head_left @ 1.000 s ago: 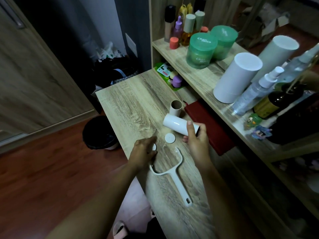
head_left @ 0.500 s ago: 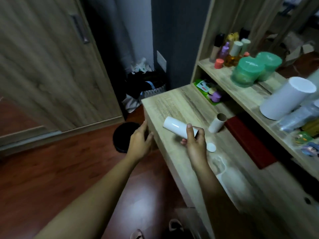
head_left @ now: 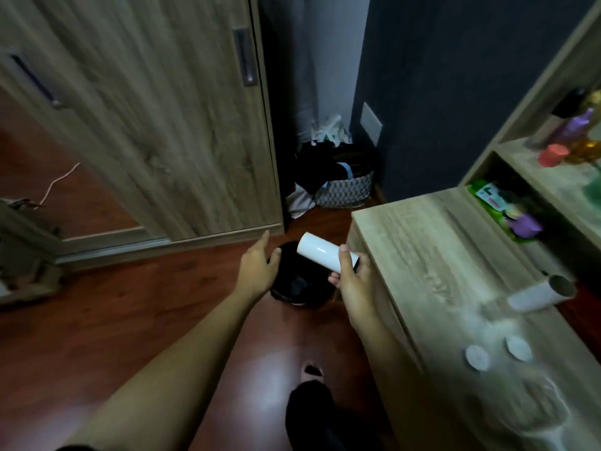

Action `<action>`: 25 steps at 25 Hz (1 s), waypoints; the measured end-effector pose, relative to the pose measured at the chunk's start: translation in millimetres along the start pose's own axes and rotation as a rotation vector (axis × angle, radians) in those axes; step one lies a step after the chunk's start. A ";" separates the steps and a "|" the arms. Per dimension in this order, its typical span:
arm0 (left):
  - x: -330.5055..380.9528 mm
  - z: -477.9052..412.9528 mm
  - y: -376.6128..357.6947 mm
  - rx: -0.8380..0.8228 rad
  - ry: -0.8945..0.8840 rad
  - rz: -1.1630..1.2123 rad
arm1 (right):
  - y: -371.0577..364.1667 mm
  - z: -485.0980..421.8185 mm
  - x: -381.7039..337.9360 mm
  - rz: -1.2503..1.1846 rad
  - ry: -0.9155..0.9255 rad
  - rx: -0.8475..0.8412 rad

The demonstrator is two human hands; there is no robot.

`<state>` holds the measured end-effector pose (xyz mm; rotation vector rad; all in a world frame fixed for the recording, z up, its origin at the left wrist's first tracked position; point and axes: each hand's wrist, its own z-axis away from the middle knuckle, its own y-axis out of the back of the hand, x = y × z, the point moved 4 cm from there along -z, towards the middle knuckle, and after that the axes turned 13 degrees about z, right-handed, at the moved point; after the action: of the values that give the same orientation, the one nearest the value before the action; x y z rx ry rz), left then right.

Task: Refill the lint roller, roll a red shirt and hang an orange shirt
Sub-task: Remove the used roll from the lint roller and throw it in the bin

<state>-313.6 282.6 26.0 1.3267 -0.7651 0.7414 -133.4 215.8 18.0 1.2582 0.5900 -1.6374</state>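
Note:
My right hand (head_left: 353, 281) grips a white lint roll (head_left: 320, 252) and holds it off the table's left edge, above a black waste bin (head_left: 297, 288) on the floor. Just left of the roll, my left hand (head_left: 258, 265) hovers over the bin with fingers spread and nothing in it. On the wooden table (head_left: 432, 249) lies an empty cardboard core (head_left: 541, 292) and two white round end caps (head_left: 477, 357). The white lint roller handle (head_left: 540, 415) is a blurred shape at the table's near right. No shirt is visible.
A wooden wardrobe door (head_left: 156, 118) fills the left. A patterned basket of clothes (head_left: 344, 187) sits in the corner behind the bin. Shelves with bottles (head_left: 572, 131) rise at the right. A dark slipper (head_left: 312, 408) is on the red-brown floor below me.
My view swung left. My right hand carried the white roll off the table to above the bin. My left hand left the table and moved out over the bin.

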 end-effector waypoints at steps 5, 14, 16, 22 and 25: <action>-64.0 -92.0 -17.8 -0.042 0.152 -0.051 | -52.2 -92.6 48.4 0.126 -0.150 -0.074; -232.8 -239.9 -94.3 -0.131 0.360 -0.143 | -151.6 -253.7 188.1 0.166 -0.528 -0.150; -285.5 -261.4 -128.9 -0.201 0.386 -0.163 | -166.6 -281.9 238.6 0.194 -0.579 -0.130; -392.7 -308.4 -209.3 -0.253 0.436 -0.199 | -197.1 -344.2 355.9 0.304 -0.646 -0.139; -440.7 -319.7 -241.4 -0.243 0.478 -0.180 | -216.7 -374.3 400.5 0.254 -0.655 -0.136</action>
<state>-339.3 561.1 -499.7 0.9324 -0.3341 0.7548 -159.6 457.3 -519.2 0.6065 0.1228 -1.6351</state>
